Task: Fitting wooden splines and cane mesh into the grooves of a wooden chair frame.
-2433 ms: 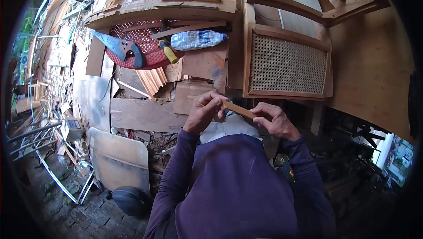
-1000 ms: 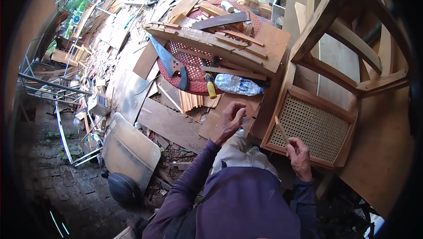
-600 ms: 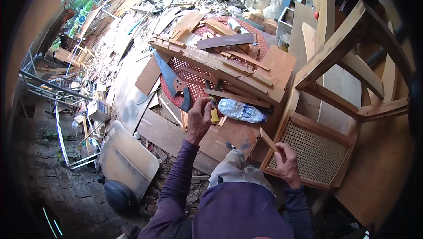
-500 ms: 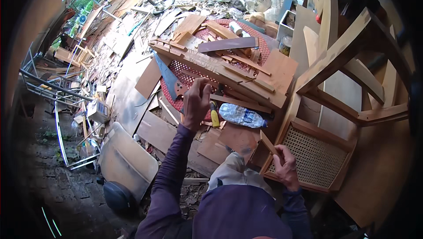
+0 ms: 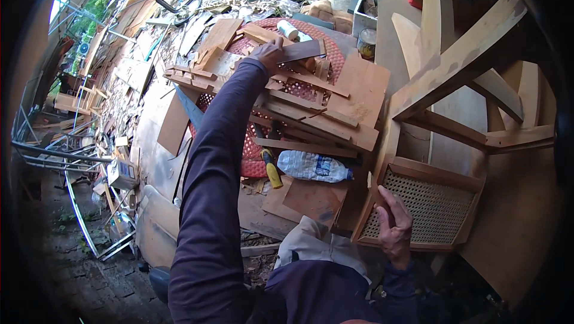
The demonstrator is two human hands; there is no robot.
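My left hand [image 5: 269, 55] reaches far forward, fingers curled at one end of a dark flat wooden board [image 5: 302, 51] on the scrap pile. My right hand [image 5: 394, 219] grips a short, thin wooden strip [image 5: 374, 195], held over a framed cane panel [image 5: 433, 204] on the wooden chair frame [image 5: 454, 52]. Below the pile lie a yellow-handled tool [image 5: 272, 171] and a crumpled plastic water bottle [image 5: 314, 167]. A blue handsaw [image 5: 187, 109] is partly hidden by my left sleeve.
The red woven seat [image 5: 254, 165] bears wood offcuts. A container [image 5: 366, 13] and a jar [image 5: 368, 43] sit at the back. A metal tube frame [image 5: 60, 159], debris and a leaning worn panel [image 5: 155, 228] are on the left. A large board [image 5: 502, 216] stands right.
My left hand has left the strip and travelled up and forward to the dark board on the pile. My right hand keeps the strip, now over the cane panel. The view has shifted.
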